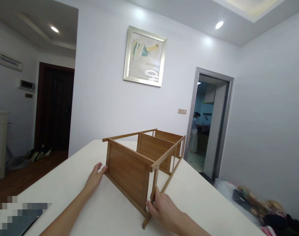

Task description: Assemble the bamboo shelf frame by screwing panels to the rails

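Observation:
A wooden shelf rack (pixel 128 167) lies on its side on the white table (pixel 95 216), with several brown panels between slim rails. My right hand (pixel 165 208) is closed around the near right end of the frame, at a short crosspiece beside the front panel. At the panel's left edge is my left hand (pixel 96 175), its fingers loosely bent and apart. Its thumb side meets or nearly meets the wood there. The fingertips of my right hand are partly hidden behind the crosspiece.
A dark flat object (pixel 29 218), partly pixelated, lies at the table's lower left. Bags and clothing (pixel 262 206) are piled beyond the right edge. A framed picture (pixel 146 55) hangs on the wall. Through the doorway a person (pixel 194 131) stands in another room.

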The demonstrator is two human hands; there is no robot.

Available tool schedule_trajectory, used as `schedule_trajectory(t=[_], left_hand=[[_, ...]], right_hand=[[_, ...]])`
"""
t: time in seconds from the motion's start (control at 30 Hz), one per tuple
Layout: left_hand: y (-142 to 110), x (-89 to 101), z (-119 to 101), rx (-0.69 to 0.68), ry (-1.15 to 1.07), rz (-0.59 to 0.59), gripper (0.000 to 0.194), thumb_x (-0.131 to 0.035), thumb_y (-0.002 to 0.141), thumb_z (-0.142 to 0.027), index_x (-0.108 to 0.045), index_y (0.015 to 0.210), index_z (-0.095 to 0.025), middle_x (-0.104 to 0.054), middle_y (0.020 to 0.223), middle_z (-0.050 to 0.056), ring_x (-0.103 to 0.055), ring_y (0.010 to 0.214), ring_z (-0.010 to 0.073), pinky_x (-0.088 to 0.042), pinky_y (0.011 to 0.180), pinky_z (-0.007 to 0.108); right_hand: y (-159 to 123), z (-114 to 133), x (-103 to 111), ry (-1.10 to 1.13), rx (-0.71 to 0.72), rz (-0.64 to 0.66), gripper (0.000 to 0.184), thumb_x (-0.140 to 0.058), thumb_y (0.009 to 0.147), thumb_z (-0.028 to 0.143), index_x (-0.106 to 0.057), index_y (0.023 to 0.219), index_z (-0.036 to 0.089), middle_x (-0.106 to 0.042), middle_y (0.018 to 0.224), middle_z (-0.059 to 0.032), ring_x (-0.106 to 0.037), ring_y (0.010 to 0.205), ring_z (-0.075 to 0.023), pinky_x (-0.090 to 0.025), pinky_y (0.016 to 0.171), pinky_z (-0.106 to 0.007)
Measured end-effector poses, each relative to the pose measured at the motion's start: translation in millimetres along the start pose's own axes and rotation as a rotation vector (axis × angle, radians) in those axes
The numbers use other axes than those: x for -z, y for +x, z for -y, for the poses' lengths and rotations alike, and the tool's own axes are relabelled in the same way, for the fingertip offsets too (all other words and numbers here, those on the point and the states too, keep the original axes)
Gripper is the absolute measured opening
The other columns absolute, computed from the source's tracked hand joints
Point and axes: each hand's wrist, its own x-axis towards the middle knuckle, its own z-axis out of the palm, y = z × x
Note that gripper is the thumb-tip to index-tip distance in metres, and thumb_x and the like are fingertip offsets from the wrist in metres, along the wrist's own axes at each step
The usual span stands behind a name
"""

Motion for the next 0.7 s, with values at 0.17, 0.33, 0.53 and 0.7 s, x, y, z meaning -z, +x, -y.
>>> schedule_trajectory(t=[0.17, 0.33, 0.53, 0.7], left_hand=[[-3.3, -3.8, -14.9, 0.041, -0.129, 0.125, 0.068, -0.051, 0.084, -0.045, -0.041, 0.144, -0.015, -0.053, 0.144, 0.014, -0.052, 0.13, 0.0239, -0.04, 0.108, 0.032], [-4.3, 8.6, -25.2, 0.132, -0.132, 0.131, 0.082, -0.052, 0.08, -0.06, -0.038, 0.147, -0.014, -0.062, 0.128, 0.015, -0.065, 0.104, 0.0255, -0.047, 0.095, 0.038], [-4.1, 10.2, -27.3, 0.123, -0.102, 0.118, 0.083, -0.051, 0.07, -0.074, -0.058, 0.13, -0.017, -0.06, 0.124, 0.013, -0.06, 0.089, 0.0241, -0.047, 0.087, 0.042], [-4.7, 13.3, -29.0, 0.107, -0.11, 0.116, 0.067, -0.054, 0.071, -0.068, -0.064, 0.115, -0.018, -0.064, 0.121, 0.012, -0.06, 0.102, 0.0293, -0.046, 0.089, 0.044]], right_hand=[[-7.3, -6.1, 3.5, 0.038, 0.019, -0.003, 0.017, -0.041, 0.093, 0.034, -0.045, 0.1, 0.019, -0.07, 0.092, -0.0117, -0.065, 0.078, -0.0214, -0.044, 0.066, -0.028], [-14.8, -9.9, 6.7, 0.04, 0.029, 0.005, 0.017, -0.042, 0.093, 0.034, -0.046, 0.101, 0.02, -0.07, 0.092, -0.0107, -0.065, 0.078, -0.0206, -0.045, 0.068, -0.027], [-19.7, -22.0, 13.7, 0.006, 0.008, 0.016, 0.019, -0.044, 0.095, 0.037, -0.049, 0.103, 0.02, -0.07, 0.094, -0.0103, -0.067, 0.085, -0.0212, -0.045, 0.073, -0.027], [-14.8, -32.1, 21.0, -0.061, -0.002, 0.019, 0.022, -0.044, 0.095, 0.038, -0.051, 0.105, 0.019, -0.071, 0.098, -0.0112, -0.067, 0.089, -0.0225, -0.044, 0.074, -0.029]])
